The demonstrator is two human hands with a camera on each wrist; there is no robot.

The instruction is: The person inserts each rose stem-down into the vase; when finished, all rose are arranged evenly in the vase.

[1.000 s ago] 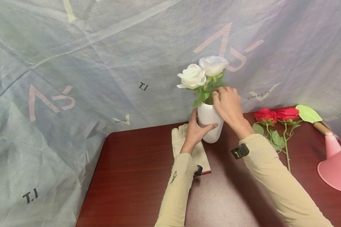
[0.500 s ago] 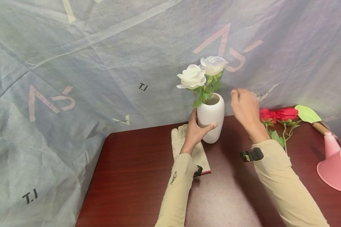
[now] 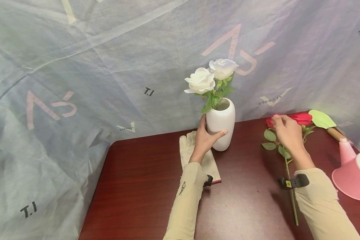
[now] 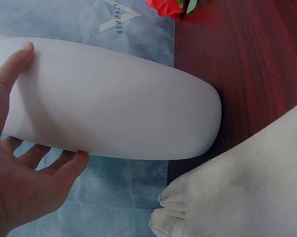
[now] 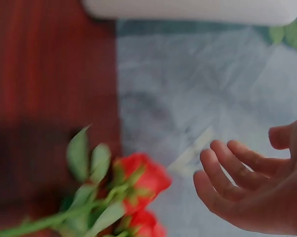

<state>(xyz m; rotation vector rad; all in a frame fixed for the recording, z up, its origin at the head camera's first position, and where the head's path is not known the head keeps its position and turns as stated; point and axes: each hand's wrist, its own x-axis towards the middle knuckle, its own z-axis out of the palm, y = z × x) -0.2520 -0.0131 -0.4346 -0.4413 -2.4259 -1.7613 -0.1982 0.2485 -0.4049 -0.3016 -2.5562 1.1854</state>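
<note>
My left hand (image 3: 204, 141) holds the upright white vase (image 3: 220, 128) from its left side. In the left wrist view the thumb lies on one side of the vase (image 4: 119, 101) and the fingers on the other. Two white roses (image 3: 200, 81) with green leaves stand in the vase, leaning left. My right hand (image 3: 289, 135) is over the red roses (image 3: 303, 118) at the right, partly covering one bloom. The right wrist view shows this hand (image 5: 257, 190) with loosely bent fingers, holding nothing, apart from the red roses (image 5: 143, 180).
A cream work glove (image 3: 211, 166) lies under the left wrist, beside the vase. Past the red roses are a green-bladed trowel (image 3: 321, 119) with a wooden handle and a pink watering can (image 3: 349, 178). Printed grey cloth (image 3: 156, 60) hangs behind the dark red table (image 3: 132, 186).
My right hand has left the white roses at the vase mouth and moved right, down to the red roses. My left hand stays on the vase.
</note>
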